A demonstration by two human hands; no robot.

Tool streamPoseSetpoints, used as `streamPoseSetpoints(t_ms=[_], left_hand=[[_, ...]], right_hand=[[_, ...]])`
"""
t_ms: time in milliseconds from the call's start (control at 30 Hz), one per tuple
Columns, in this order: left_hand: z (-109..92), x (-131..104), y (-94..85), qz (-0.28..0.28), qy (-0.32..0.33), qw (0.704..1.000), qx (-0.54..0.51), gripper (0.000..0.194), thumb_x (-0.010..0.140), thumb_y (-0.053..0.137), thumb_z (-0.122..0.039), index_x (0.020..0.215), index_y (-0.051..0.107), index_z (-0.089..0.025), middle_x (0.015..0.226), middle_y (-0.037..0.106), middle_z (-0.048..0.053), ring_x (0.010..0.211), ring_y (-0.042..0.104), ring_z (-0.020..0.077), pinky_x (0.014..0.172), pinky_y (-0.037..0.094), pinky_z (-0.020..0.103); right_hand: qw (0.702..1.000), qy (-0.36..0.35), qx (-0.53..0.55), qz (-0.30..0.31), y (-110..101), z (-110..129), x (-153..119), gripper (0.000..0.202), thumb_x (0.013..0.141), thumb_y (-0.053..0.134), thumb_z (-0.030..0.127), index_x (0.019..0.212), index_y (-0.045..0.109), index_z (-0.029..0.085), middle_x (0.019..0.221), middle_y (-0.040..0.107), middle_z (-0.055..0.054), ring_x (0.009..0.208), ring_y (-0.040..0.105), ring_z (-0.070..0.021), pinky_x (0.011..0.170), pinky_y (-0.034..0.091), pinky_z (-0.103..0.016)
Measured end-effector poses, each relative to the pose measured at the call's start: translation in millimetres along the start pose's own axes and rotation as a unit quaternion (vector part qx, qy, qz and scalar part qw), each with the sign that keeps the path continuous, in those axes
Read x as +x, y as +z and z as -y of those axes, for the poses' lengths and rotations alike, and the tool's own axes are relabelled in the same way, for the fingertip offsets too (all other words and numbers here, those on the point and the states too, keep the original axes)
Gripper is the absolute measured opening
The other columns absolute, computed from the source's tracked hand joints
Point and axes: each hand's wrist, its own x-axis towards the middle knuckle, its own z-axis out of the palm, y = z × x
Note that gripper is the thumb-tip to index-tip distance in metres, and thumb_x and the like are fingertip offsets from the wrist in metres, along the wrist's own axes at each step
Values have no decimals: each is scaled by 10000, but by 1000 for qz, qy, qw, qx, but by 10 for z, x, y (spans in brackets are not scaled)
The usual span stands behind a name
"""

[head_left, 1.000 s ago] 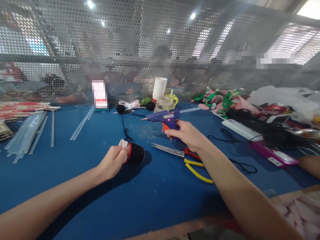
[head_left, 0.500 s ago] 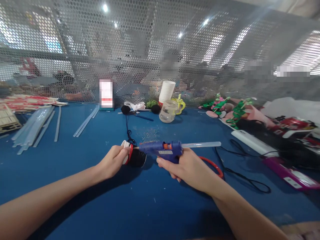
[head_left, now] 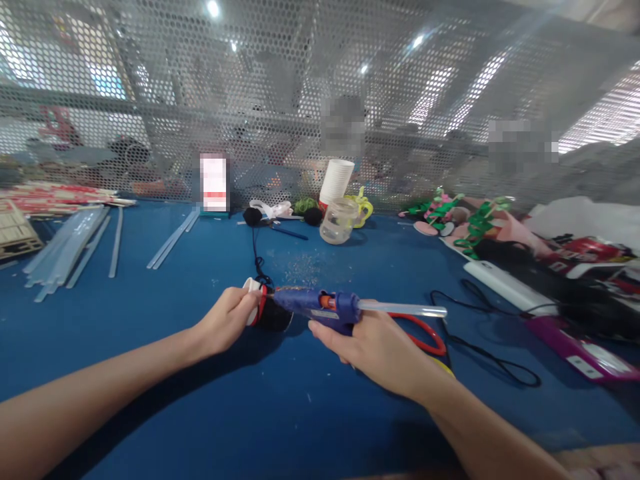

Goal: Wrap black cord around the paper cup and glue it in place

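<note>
My left hand [head_left: 231, 316] pinches the white rim of a paper cup [head_left: 274, 315] lying on its side, its body covered in black yarn with a red band. A black strand runs from near the cup back to a black yarn ball [head_left: 253, 216]. My right hand [head_left: 373, 343] is wrapped around the grip of a blue glue gun [head_left: 306, 303]. The gun's nozzle is at the red band, close to my left fingertips; whether it touches is hard to tell. A clear glue stick [head_left: 415, 310] sticks out of the gun's back.
Glue sticks [head_left: 67, 247] lie at left. Behind stand a phone [head_left: 214, 183], a clear jar [head_left: 337, 223] and stacked paper cups [head_left: 336, 180]. A red loop handle [head_left: 427, 337], black cord [head_left: 495, 360] and purple-white power strip [head_left: 565, 340] lie at right. A perforated metal panel [head_left: 280, 87] closes the back.
The glue gun has shifted slightly left, its back end tilted lower, so the glue stick now slopes down to the right. My left hand keeps its hold on the cup.
</note>
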Motion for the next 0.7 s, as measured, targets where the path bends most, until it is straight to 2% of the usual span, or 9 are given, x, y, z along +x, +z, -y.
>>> streamPoseSetpoints(t_ms=[267, 400, 567, 700], left_hand=[[-13, -1, 0, -7, -4, 1000, -10, 332, 749, 279, -340, 528, 428, -141, 477, 327, -41, 463, 276, 85, 442, 224, 219], [4, 3, 7, -6, -4, 1000, -18, 333, 755, 276, -347, 525, 408, -146, 482, 322, -42, 461, 273, 84, 441, 222, 219], [-18, 5, 14, -1, -16, 1000, -18, 312, 746, 270, -349, 512, 355, -161, 492, 287, -44, 475, 253, 87, 451, 208, 223], [-35, 10, 14, 0, -22, 999, -32, 303, 736, 276, -357, 518, 353, -162, 486, 289, -44, 476, 248, 88, 456, 202, 226]], right_hand=[[1000, -22, -15, 7, -9, 24, -10, 241, 745, 436, 266, 512, 448, 203, 390, 448, 44, 376, 405, -95, 426, 333, -223], [999, -39, -22, -6, -16, 23, -4, 214, 731, 451, 265, 527, 459, 198, 463, 475, 33, 426, 398, -93, 460, 343, -219], [999, -17, -26, -11, -18, 53, 1, 211, 720, 459, 260, 521, 440, 194, 472, 459, 36, 405, 349, -77, 408, 307, -204], [999, -7, -52, 7, -22, 91, -16, 214, 718, 455, 268, 518, 432, 195, 455, 429, 34, 428, 377, -92, 406, 292, -208]])
